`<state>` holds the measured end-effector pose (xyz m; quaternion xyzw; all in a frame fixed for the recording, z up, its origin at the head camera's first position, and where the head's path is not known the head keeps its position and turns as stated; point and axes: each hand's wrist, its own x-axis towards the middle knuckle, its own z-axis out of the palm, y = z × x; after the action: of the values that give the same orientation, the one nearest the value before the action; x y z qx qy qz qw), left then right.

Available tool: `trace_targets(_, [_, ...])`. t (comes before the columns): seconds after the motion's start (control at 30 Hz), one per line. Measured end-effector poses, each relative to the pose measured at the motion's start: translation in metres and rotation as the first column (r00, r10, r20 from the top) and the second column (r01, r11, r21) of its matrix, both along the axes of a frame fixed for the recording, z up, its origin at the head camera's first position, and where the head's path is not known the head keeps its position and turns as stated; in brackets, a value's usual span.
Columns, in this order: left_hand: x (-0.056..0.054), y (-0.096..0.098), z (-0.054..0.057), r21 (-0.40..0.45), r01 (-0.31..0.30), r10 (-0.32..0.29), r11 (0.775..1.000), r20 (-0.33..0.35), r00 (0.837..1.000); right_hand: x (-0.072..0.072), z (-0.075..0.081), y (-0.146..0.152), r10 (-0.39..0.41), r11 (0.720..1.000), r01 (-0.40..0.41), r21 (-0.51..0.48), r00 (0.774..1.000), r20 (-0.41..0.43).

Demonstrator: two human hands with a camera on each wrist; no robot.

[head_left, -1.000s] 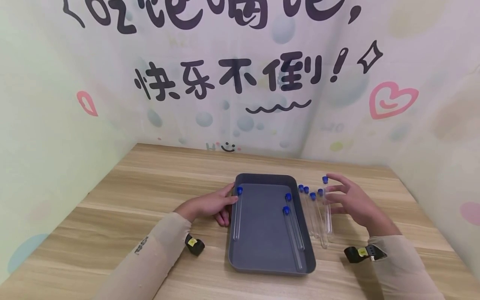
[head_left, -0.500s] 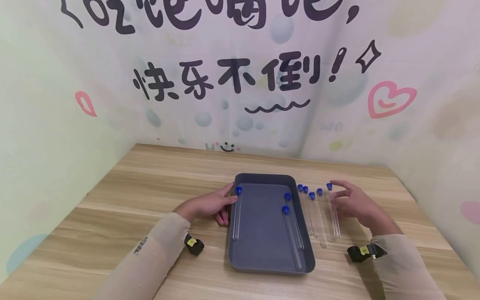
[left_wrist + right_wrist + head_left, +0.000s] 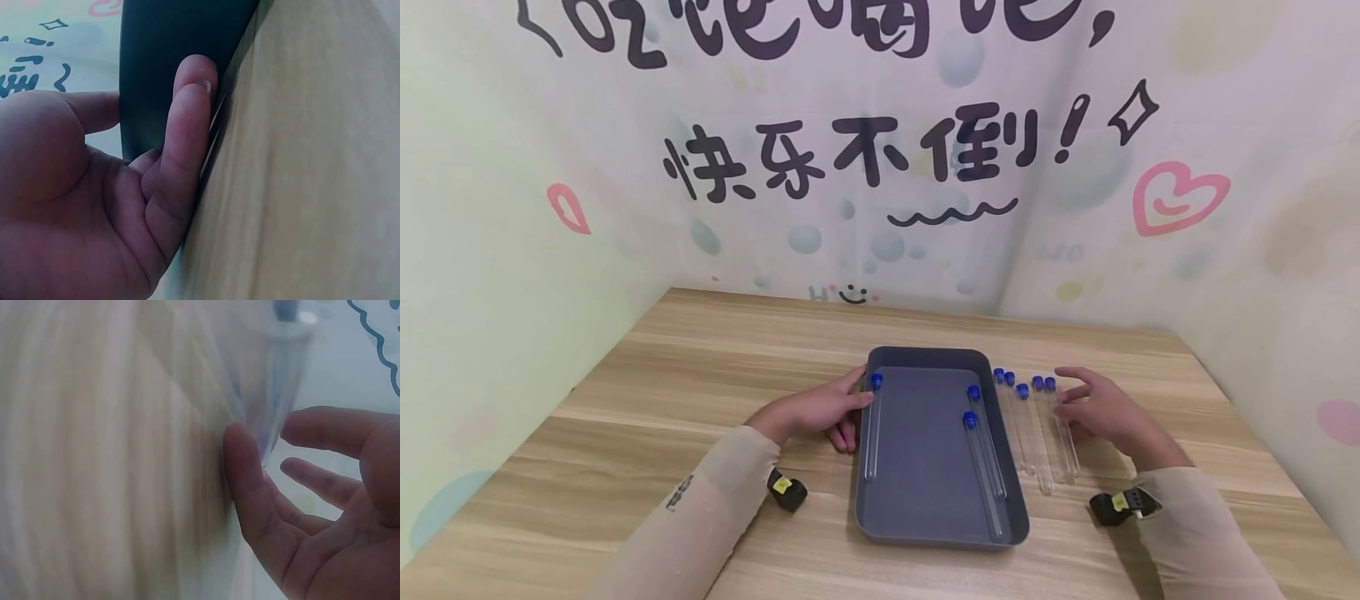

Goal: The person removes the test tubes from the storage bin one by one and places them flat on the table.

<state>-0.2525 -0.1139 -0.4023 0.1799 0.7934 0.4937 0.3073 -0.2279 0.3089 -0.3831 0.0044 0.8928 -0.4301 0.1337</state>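
Note:
My left hand [image 3: 816, 410] holds the left wall of a dark grey tray [image 3: 917, 467], thumb at the rim and the other fingers along the outside, as the left wrist view shows of the tray's wall [image 3: 153, 69]. Three clear test tubes with blue stoppers lie inside: one test tube [image 3: 873, 433] along the left wall, two on the right. Beside the tray, several similar test tubes [image 3: 1037, 433] lie on the table. My right hand [image 3: 1108, 417] is at the outermost tube [image 3: 1066, 442], fingers loosely spread. In the right wrist view, the thumb is right at a blurred tube [image 3: 269, 381].
The wooden table [image 3: 722, 333] runs back to a wall hanging [image 3: 850, 242] with black lettering. Black wrist cameras sit on both sleeves, the left camera [image 3: 787, 490] near the tray and the right camera [image 3: 1112, 508] near the tubes.
The outermost tube, earlier raised at my right hand's fingers, has come down beside the other loose tubes, its stopper now next to theirs. My left hand and the tray stay in place.

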Motion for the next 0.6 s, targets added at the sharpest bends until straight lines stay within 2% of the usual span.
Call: trace_targets(0.6, [0.0016, 0.0001, 0.0016, 0.0, 0.001, -0.001, 1.0, -0.006, 1.0, 0.0001, -0.0011, -0.004, 0.003, 0.999, -0.002, 0.036, 1.0, -0.013])
